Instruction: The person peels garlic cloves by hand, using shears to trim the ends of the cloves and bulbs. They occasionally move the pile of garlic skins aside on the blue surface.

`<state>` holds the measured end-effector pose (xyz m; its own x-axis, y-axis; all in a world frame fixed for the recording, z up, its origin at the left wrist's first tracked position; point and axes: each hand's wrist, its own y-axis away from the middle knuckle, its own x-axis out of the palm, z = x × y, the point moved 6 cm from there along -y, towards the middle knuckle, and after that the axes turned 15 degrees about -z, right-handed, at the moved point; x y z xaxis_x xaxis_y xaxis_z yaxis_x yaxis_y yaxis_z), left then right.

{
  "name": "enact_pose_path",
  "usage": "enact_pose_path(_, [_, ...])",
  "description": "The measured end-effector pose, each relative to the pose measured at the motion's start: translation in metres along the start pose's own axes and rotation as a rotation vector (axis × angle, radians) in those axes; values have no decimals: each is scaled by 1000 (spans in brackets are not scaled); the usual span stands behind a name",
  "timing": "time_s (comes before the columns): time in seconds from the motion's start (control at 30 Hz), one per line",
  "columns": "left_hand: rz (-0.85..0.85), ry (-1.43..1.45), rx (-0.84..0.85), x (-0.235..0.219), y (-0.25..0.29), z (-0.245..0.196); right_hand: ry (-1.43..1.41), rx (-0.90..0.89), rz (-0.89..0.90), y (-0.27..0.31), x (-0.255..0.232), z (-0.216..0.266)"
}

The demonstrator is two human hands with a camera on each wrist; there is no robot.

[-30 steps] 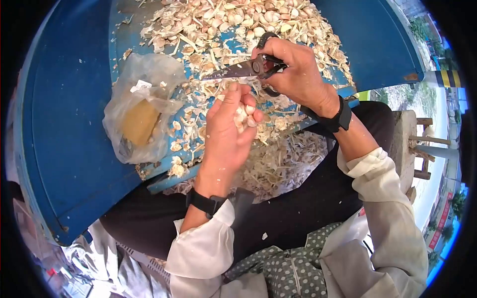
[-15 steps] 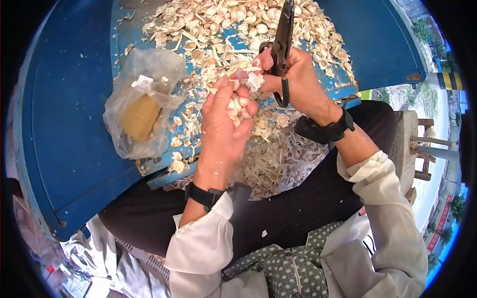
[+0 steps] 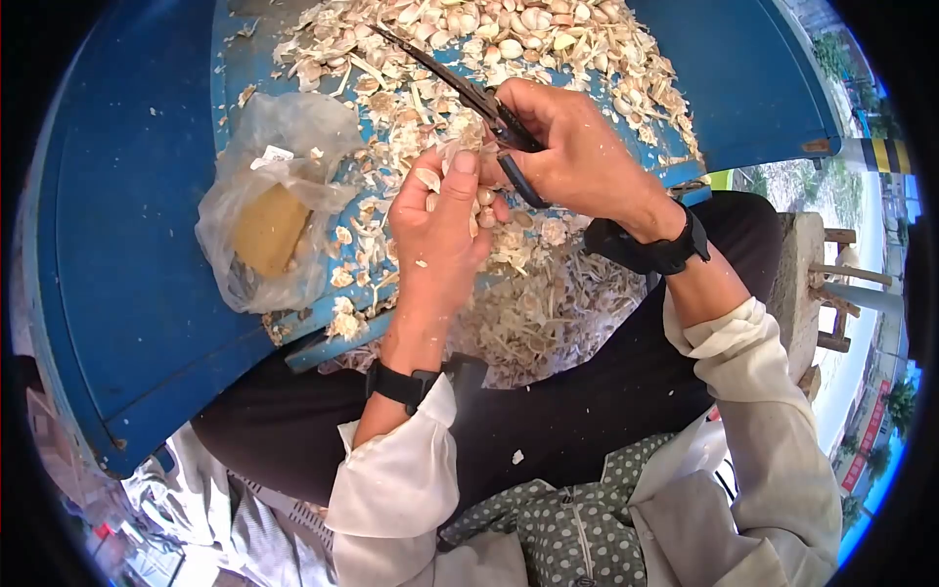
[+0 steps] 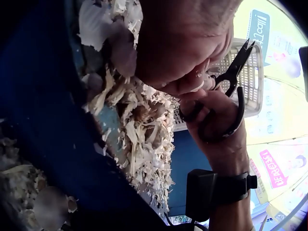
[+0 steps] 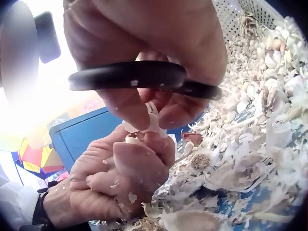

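My left hand holds several garlic cloves in its curled fingers, thumb on top. Black-handled scissors stay in my right hand, blades pointing away to the upper left in the head view and a handle loop hanging over the fingers. In the right wrist view, the fingertips of that hand pinch papery garlic skin right above a pale clove at the left thumb. Both hands meet above the blue table, over scattered peelings.
A heap of garlic cloves covers the far part of the table. To the left lies a clear plastic bag with a brownish block inside. More peelings lie below the table edge. A pale perforated basket shows behind the hands.
The scissors swung from pointing left to upright, then to the upper left. My right hand came to the left fingertips, holding white skin, and remains close there. The left hand shifted slightly.
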<state>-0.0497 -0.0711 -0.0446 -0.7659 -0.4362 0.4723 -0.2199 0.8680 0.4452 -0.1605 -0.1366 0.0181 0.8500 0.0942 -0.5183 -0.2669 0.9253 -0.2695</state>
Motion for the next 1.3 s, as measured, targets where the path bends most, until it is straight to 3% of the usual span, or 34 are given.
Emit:
enact_pose_path(0.07, [-34, -28, 15, 2, 0, -3, -47, 32, 7, 1, 2, -7])
enact_pose_path(0.13, [-71, -55, 29, -2, 0, -4, -346, 147, 74, 2, 7, -7])
enact_pose_path(0.23, [93, 288, -124, -4, 0, 1, -437, 260, 155, 2, 7, -11])
enact_pose_path(0.33, [229, 492, -243, -4, -2, 2, -601, 307, 94, 3, 8, -23])
enact_pose_path(0.4, [216, 464, -258, -6, -3, 0, -571, 369, 69, -2, 3, -31])
enact_pose_path(0.47, [208, 436, -277, -2, -1, -1, 39, 162, 53, -13, -5, -36])
enact_pose_path(0.53, [112, 157, -170, -4, 0, 0, -46, 86, 35, -18, -7, -20])
enact_pose_path(0.63, [131, -72, -145, 3, 5, 0, -161, 90, 243, -15, 5, 4])
enact_pose_path(0.67, [136, -74, -148, 2, 5, 1, -109, 30, 265, -19, 5, 9])
enact_pose_path(0.73, [244, -95, -109, 4, 8, 1, -108, -23, 68, -28, 5, -6])
enact_pose_path(0.8, [308, -2, -101, 9, 12, 1, -131, 78, -104, -37, 1, -30])
enact_pose_path(0.83, [291, 108, -126, 8, 11, 1, -291, 113, -37, -41, 2, -35])
enact_pose_path(0.87, [275, 221, -156, 7, 9, 1, -272, 114, -42, -45, -10, -41])
enact_pose_path(0.93, [344, 275, -212, 6, 6, 1, 61, -71, -5, -54, -41, -31])
enact_pose_path(0.97, [298, 300, -215, 5, 4, 1, 240, -73, -27, -62, -63, -36])
enact_pose_path(1.0, [250, 323, -215, 3, 3, 1, 245, -200, -140, -66, -83, -34])
enact_pose_path(1.07, [255, 352, -238, 5, 3, 5, 448, -108, -68, -62, -106, -47])
enact_pose_path(1.13, [240, 368, -265, 7, 4, 8, 584, -122, -83, -45, -106, -71])
enact_pose_path(1.3, [239, 251, -244, 7, 6, 16, 564, -88, -12, -18, -78, -104])
